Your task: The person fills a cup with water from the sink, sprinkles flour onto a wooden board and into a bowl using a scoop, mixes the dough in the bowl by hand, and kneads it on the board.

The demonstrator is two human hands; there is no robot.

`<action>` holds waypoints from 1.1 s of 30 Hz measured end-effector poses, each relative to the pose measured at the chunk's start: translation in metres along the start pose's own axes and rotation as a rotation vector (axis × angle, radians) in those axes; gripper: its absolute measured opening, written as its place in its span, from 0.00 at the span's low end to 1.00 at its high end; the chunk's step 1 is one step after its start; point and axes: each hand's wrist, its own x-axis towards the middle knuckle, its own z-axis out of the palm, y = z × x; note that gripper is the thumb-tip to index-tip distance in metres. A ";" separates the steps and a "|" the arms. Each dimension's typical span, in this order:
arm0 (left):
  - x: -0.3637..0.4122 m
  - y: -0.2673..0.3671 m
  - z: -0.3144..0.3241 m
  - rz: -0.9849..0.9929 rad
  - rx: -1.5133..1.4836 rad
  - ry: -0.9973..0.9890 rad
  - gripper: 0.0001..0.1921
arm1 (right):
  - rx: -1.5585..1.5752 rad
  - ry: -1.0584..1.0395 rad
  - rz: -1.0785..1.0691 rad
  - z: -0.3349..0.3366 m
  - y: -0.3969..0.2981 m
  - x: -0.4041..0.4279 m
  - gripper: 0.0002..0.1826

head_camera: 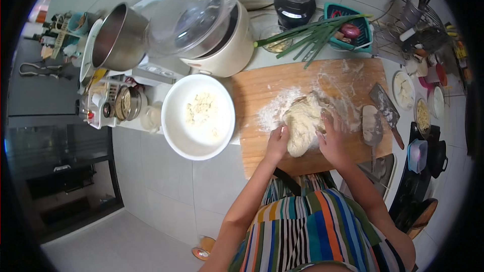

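A rough, sticky lump of dough [303, 121] lies on a wooden board [261, 79], with loose white flour [278, 109] spread behind and left of it. My left hand [278, 141] grips the dough's left edge, its fingertips partly hidden. At the right edge, my right hand [332, 139] has thumb and fingers on the dough, with flour stuck to them. To the right on the same board are a floury metal scoop [372, 124] and a floury cleaver [385, 102] with a wooden handle. A white bowl [174, 132] holding dough crumbs [202, 108] stands left of the board.
Behind the bowl stand a rice cooker [242, 41] with a clear lid [189, 19] and a steel pot [124, 41]. Green onions [317, 34] reach over the board's back edge from a teal basket [361, 26]. Small dishes [404, 90] line the right side, near a black stove [406, 181].
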 end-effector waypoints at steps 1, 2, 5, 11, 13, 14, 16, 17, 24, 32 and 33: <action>-0.005 0.014 0.001 0.110 0.265 0.010 0.19 | -0.089 -0.011 -0.037 -0.005 0.000 -0.003 0.24; -0.017 0.027 0.006 0.277 0.244 0.211 0.17 | -0.140 -0.173 -0.073 -0.010 -0.004 -0.001 0.23; -0.009 0.039 0.006 0.706 0.522 0.107 0.17 | -0.201 -0.310 -0.351 0.008 -0.002 -0.004 0.21; 0.007 0.056 0.010 0.993 1.017 -0.245 0.17 | -0.264 -0.349 -0.393 0.022 0.026 -0.005 0.18; 0.021 0.045 0.010 1.026 1.290 -0.283 0.17 | -0.211 -0.313 -0.354 0.025 0.044 -0.011 0.18; 0.027 0.040 0.010 0.919 1.284 -0.311 0.17 | -0.212 -0.306 -0.349 0.028 0.052 -0.017 0.18; 0.035 0.050 0.008 0.822 1.314 -0.337 0.17 | -0.205 -0.262 -0.298 0.029 0.066 -0.031 0.19; 0.039 0.056 0.008 0.717 1.339 -0.359 0.17 | -0.205 -0.258 -0.301 0.027 0.077 -0.033 0.19; 0.002 0.057 0.009 0.536 0.834 -0.249 0.16 | 0.873 -0.254 0.189 -0.019 0.076 -0.024 0.17; -0.052 0.042 0.040 0.620 1.297 -0.177 0.19 | 0.088 -0.238 -0.313 0.012 0.018 0.025 0.08; -0.052 0.030 0.041 0.599 1.299 -0.163 0.19 | 0.099 -0.251 -0.330 0.030 0.021 0.031 0.08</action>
